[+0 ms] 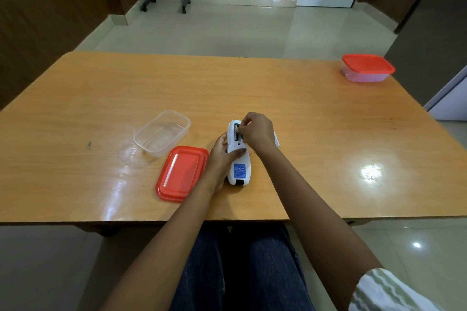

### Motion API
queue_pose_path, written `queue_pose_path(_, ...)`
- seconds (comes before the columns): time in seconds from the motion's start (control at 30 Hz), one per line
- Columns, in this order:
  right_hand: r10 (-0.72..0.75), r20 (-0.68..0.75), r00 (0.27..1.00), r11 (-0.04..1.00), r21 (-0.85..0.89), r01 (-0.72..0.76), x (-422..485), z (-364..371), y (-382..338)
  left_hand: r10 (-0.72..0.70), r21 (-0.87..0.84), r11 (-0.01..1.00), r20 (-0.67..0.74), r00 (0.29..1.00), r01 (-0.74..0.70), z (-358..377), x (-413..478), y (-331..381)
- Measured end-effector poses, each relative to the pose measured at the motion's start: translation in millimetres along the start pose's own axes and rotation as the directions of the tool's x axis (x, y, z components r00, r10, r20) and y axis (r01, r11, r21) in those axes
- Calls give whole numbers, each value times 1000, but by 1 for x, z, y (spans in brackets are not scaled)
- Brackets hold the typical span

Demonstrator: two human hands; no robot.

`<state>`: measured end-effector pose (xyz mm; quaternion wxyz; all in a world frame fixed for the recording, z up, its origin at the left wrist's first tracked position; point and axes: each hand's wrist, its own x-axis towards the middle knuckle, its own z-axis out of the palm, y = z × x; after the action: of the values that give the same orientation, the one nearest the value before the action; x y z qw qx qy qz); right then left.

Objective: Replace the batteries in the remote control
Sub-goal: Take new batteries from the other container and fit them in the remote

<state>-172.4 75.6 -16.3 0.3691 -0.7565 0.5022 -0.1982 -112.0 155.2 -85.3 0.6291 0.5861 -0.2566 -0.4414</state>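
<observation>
A white remote control (239, 166) lies face down on the wooden table (316, 118), its battery compartment open at the far end and a blue label near its near end. My left hand (222, 156) grips the remote's left side, thumb across its back. My right hand (256, 131) is over the open compartment, fingertips pinched on a battery (237, 134) that lies in the slot. A white piece (276, 140), probably the compartment cover, shows just right of my right hand, mostly hidden.
An open clear plastic container (161, 132) stands left of the remote, its red lid (182, 173) lying beside it. A second closed container with a red lid (367, 68) sits at the table's far right corner. My legs are below the table's near edge.
</observation>
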Motion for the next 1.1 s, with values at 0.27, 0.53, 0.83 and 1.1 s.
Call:
queue_pose_path(0.27, -55, 108, 993, 996, -57, 61, -2, 3, 4, -29, -38, 999, 23, 999, 29, 0, -1, 4)
queue_pose_path(0.53, -31, 368, 929, 992, -104, 74, 5, -19, 1, -53, -68, 996, 17, 998, 54, 2, -4, 10)
queue_pose_path(0.83, -94, 232, 968, 991, -67, 112, 13, -11, 15, -56, -111, 992, 27, 998, 59, 1, -5, 7)
queue_pose_path(1.1, -87, 83, 993, 987, 145, 75, 16, -18, 20, -24, -143, 989, 29, 999, 28, 1, -7, 3)
